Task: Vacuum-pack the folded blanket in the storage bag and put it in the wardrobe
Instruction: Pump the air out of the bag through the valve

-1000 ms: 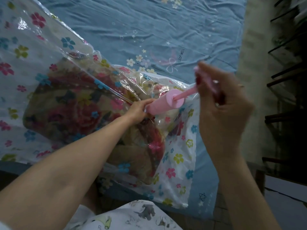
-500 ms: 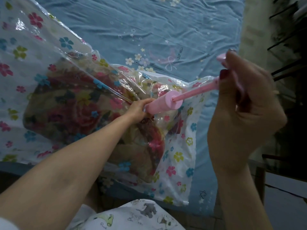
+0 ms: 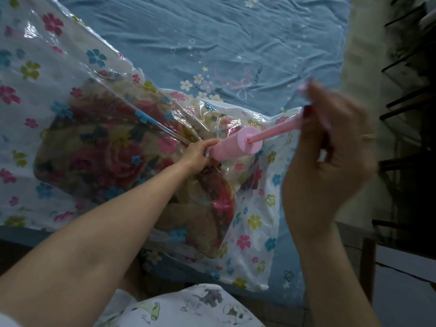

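A clear plastic storage bag printed with pink, blue and green flowers is seen spread across a wrinkled blue bedsheet dotted with small stars and flowers. Inside the bag, a folded floral blanket in reds and browns is visible through the plastic, lying toward the bag's lower middle, with loose empty plastic left around it at the left and at the right edge.

A pale pink cylindrical hand pump is held against the bag's upper face, over the blanket's right part, tilted so that its flat end cap is turned up and to the right. The lower end of the barrel is gripped by the left hand, fingers curled round it where it meets the plastic. A thin pink plunger rod is shown drawn partway out of the cap, and the handle at its far end is enclosed by the right hand, which is blurred, fingers wrapped closed round it.

At the bottom edge, white cloth printed with small cartoon animals is seen. A dark metal rack is visible at the right, beyond the bed's edge.
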